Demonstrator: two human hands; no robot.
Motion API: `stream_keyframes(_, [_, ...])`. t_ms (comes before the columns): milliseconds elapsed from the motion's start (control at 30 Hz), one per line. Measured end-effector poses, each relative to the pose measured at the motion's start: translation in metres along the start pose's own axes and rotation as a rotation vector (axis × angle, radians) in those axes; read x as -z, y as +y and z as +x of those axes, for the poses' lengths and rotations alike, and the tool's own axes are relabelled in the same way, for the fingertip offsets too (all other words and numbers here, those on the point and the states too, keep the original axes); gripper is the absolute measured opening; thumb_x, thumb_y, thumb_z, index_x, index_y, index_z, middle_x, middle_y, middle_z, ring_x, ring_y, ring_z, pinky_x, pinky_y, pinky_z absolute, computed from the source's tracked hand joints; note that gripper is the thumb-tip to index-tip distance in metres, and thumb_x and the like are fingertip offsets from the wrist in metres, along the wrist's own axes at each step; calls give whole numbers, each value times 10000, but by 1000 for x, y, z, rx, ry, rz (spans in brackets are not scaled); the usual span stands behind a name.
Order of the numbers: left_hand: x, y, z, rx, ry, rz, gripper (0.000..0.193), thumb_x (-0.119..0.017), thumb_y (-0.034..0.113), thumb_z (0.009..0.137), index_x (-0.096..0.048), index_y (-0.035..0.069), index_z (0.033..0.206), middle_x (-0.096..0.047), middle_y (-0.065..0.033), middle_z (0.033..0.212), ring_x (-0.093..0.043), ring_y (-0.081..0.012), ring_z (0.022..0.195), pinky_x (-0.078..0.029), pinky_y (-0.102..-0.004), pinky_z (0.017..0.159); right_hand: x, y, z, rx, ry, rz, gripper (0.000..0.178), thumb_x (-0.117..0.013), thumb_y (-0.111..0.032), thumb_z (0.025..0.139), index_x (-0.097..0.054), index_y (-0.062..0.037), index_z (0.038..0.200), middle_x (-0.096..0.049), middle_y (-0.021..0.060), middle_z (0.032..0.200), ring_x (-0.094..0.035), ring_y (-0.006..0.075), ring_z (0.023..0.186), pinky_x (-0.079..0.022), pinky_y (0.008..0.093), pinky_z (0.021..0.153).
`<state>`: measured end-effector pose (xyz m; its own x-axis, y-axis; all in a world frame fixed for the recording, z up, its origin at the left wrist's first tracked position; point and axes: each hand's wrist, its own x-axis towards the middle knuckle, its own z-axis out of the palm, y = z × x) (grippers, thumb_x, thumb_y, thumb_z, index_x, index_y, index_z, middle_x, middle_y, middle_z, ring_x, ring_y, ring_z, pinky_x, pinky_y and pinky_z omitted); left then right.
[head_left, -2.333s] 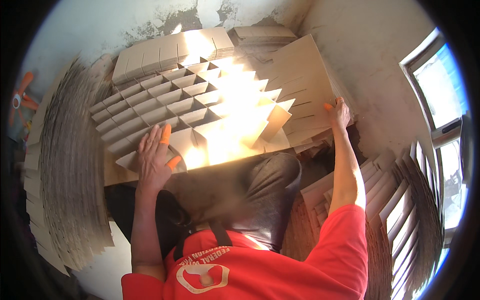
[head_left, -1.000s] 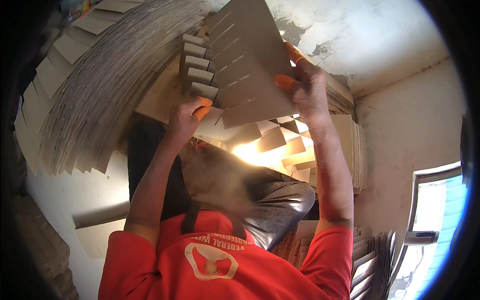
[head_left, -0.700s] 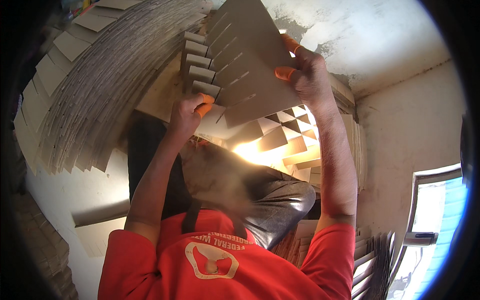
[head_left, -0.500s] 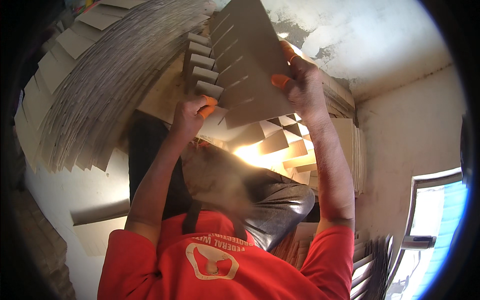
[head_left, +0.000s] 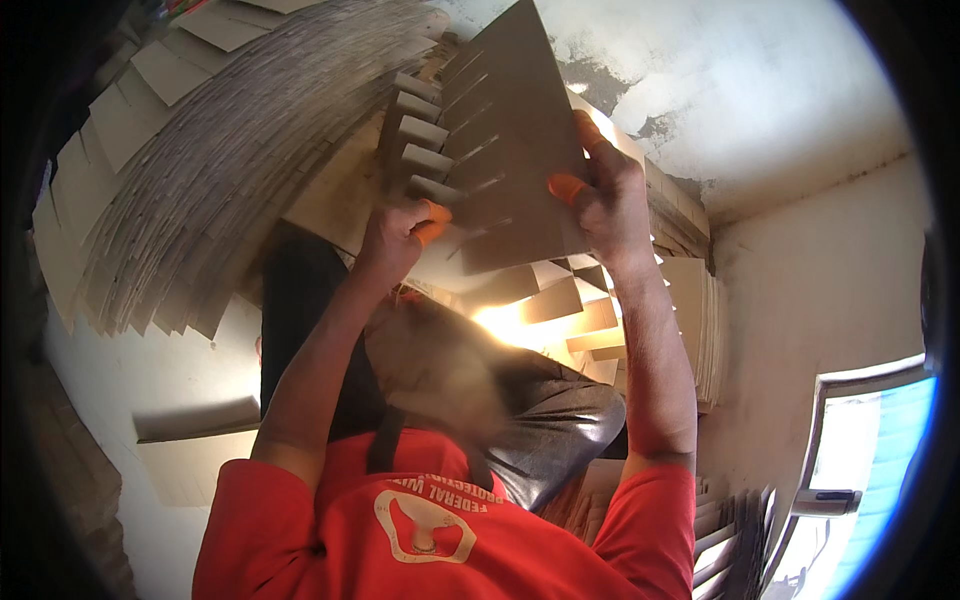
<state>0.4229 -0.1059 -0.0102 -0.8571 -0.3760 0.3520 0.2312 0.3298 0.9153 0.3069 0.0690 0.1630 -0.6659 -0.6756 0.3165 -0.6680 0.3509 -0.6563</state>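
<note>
A large cardboard sheet (head_left: 530,150) with a row of slots along its left side is held up at a tilt in front of me. My right hand (head_left: 612,190), with orange covers on its thumb and finger, is closed on the sheet's right edge. Along the slotted side stand several smaller cardboard strips (head_left: 422,132), crosswise to the sheet. My left hand (head_left: 400,235), also with orange finger covers, is closed at the lowest of these strips, close to the sheet's lower left corner. Whether the strips sit fully in the slots I cannot tell.
A long, curved stack of cardboard sheets (head_left: 220,170) leans at the left. Under the held sheet lies a brightly lit assembled cardboard grid (head_left: 570,300). More cardboard stands at the right (head_left: 690,300) beside the wall, and below it near a window frame (head_left: 825,480).
The sheet and strips have shifted slightly right and down in the picture. My left hand has moved a little right with them; both hands keep their grip. The whole view has turned slightly.
</note>
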Motion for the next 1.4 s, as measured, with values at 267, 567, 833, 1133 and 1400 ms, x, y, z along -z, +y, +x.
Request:
stream_keyframes(267, [-1, -2, 1, -63, 2, -5, 211, -672, -97, 815, -705, -19, 1008, -710, -111, 898, -652, -121, 833, -522, -268, 741, -15, 10, 8, 29, -119, 28, 667, -604, 150, 798, -400, 65, 1427, -553, 141, 1348, -555, 177, 1153, -480, 260, 917])
stream_keyframes(567, [-8, -10, 6, -130, 68, 26, 152, -688, -38, 768, -683, 5, 914, -674, -180, 829, -662, -318, 771, -516, -372, 702, -38, 0, 19, -80, -489, -171, 924, -666, 57, 764, -182, -49, 1544, -653, 142, 1116, -625, 182, 836, -504, 261, 647])
stream_keyframes(833, [-8, 3, 9, -151, 35, 101, 167, -696, -52, 769, -690, -14, 931, -671, -168, 820, -643, -265, 723, -503, -345, 660, -76, 59, 12, -22, -735, -509, 712, -690, 8, 740, -422, -23, 1399, -667, 109, 796, -598, 138, 634, -481, 300, 552])
stream_keyframes(1133, [2, 12, -1, -395, 18, 554, 533, -716, 32, 768, -573, 20, 1282, -570, -157, 1281, -495, -339, 1224, -418, -443, 998, -40, 73, 41, -73, -142, -487, 444, -697, -259, 855, -558, -1, 1188, -686, 186, 930, -656, 357, 900, -526, 440, 763])
stream_keyframes(1400, [-16, 3, 56, -563, -277, 808, 807, -712, 234, 807, -324, 62, 1494, -352, -132, 1516, -231, -357, 1450, -243, -517, 1158, 40, 195, 26, -449, -440, -719, 542, -635, -483, 896, -617, 22, 1091, -648, 247, 1100, -585, 377, 1098, -473, 464, 908])
